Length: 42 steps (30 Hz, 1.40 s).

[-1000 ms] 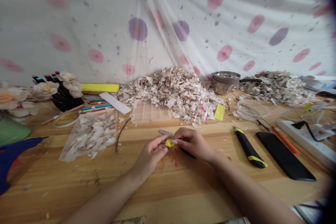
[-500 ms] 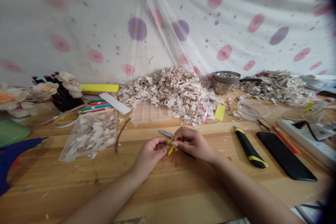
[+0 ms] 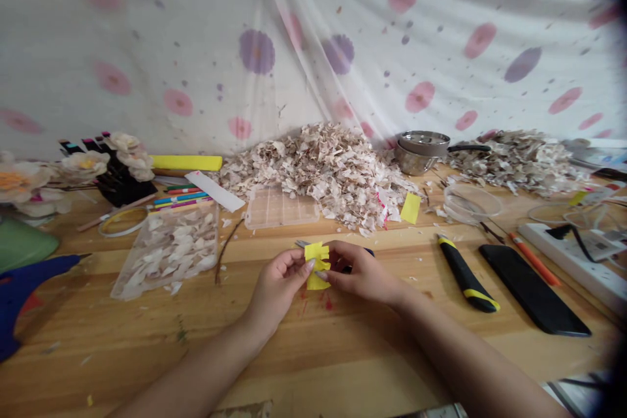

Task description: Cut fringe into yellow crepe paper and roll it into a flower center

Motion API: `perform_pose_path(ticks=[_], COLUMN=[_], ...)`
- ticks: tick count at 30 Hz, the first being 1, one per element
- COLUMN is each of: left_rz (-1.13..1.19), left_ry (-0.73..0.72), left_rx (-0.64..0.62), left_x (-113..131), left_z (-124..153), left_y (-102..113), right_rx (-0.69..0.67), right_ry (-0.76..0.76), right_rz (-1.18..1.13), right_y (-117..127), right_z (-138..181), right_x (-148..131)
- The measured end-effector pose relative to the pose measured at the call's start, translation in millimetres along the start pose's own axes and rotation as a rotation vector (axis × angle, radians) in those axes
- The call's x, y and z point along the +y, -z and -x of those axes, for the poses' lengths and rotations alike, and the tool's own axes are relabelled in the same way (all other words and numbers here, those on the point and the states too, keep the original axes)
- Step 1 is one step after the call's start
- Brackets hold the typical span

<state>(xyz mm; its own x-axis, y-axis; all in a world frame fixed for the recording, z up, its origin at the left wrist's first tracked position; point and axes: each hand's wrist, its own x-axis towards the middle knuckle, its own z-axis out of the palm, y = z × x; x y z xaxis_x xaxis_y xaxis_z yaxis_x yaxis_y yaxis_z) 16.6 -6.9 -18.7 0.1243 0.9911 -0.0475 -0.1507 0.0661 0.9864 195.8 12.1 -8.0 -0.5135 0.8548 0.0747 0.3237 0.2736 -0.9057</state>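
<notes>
Between my two hands is a small strip of yellow crepe-like paper [image 3: 316,279], with cuts along its right edge that leave short tabs. My left hand [image 3: 281,281] pinches its left side between thumb and fingers. On the right side, my right hand [image 3: 360,271] is closed on the cut tabs with thumb and fingers. Behind the hands lies a pair of scissors [image 3: 300,243] on the wooden table [image 3: 313,353]; its blade tip shows and the rest is mostly hidden by the paper and my right hand.
Pale flakes [image 3: 323,166] are heaped at the back, near metal bowls [image 3: 422,150]. On the left are a tray of petal-like pieces [image 3: 171,241] and a blue glue gun [image 3: 29,294]. To the right lie a utility knife [image 3: 465,274], black phone [image 3: 533,287] and power strip [image 3: 582,268].
The yellow paper was folded or bunched between my fingers; now it is spread flat and upright, facing me. Both hands stay in nearly the same place.
</notes>
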Motion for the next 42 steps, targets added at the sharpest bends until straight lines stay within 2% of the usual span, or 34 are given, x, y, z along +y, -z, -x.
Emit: perform_pose_path(ticks=[6,9,14,19,28,31,33,35,37,42], left_rz=[-0.121,-0.169,-0.272,-0.383,-0.423,-0.443,-0.42,-0.374,-0.33,-0.293], left_ry=[-0.141,-0.197,-0.278,-0.323,-0.405,-0.439,-0.426,-0.382,-0.328,-0.253], left_rx=[0.033,0.011,0.024,-0.022,-0.027,-0.023,-0.01,-0.003,0.003,-0.012], left_x=[-5.1,-5.7,-7.8,-6.0,5.2,13.7,18.5,21.8,23.8,26.9], left_z=[0.8,3.5,4.9,2.8,5.1,5.4,4.8,4.0,3.3,3.6], left_y=[0.8,1.3,4.5,6.7,5.7,8.8,11.6,13.9,15.0,13.3], right_rx=[-0.01,-0.048,-0.061,-0.059,-0.005,0.093,0.16,0.138,0.082,-0.07], right_ry=[-0.12,-0.138,-0.15,-0.171,-0.17,-0.154,-0.152,-0.161,-0.159,-0.161], right_rz=[-0.214,-0.272,-0.288,-0.277,-0.347,-0.17,0.131,0.476,0.704,0.786], right_y=[-2.3,-3.4,-3.0,0.9,10.1,21.6,29.4,35.4,39.2,44.2], right_z=[-3.3,-4.7,-4.5,-3.6,-1.2,-0.9,-0.9,-0.2,1.6,7.9], right_x=[1.3,3.1,2.6,-3.9,-7.3,-6.5,-5.0,-3.8,-3.6,-9.6])
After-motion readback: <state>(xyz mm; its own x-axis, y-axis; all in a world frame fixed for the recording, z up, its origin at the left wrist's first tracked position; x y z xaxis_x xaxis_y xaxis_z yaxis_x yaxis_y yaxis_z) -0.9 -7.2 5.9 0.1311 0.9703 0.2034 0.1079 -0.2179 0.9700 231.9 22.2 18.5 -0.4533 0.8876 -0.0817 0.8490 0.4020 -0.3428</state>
